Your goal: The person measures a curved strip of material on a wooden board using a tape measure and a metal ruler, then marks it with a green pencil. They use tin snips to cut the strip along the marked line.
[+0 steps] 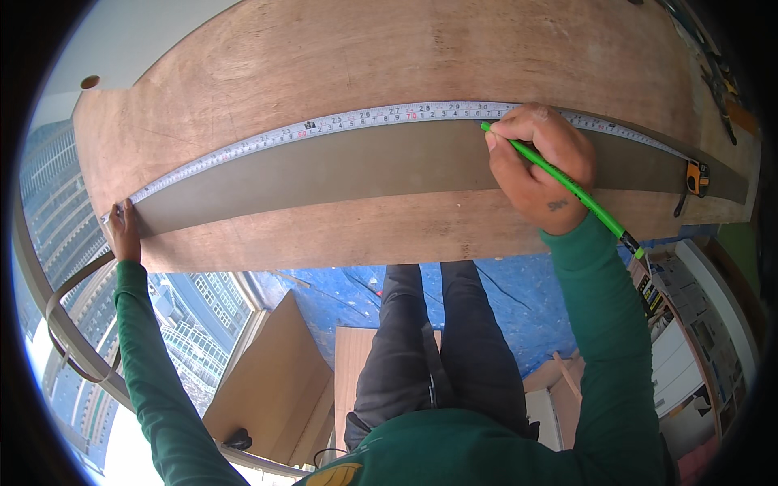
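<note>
A long grey-brown strip of board [340,166] lies across a plywood sheet [381,57]. Along its far edge a tape measure's white blade [356,119] is stretched out, running from the strip's left end to the orange and black case [697,178] at the right. My left hand [124,231] pinches the blade's end against the strip's left end. In my right hand [547,166] is a bright green pencil [567,185], gripped in a writing hold. Its tip touches or nearly touches the strip just below the blade, right of the middle.
Several hand tools [717,81] lie at the plywood's far right edge. Blue sheeting [502,300] covers the floor around my legs. A leaning board [275,373] stands beside a window at the left. Shelving with boxes [681,356] is at the lower right.
</note>
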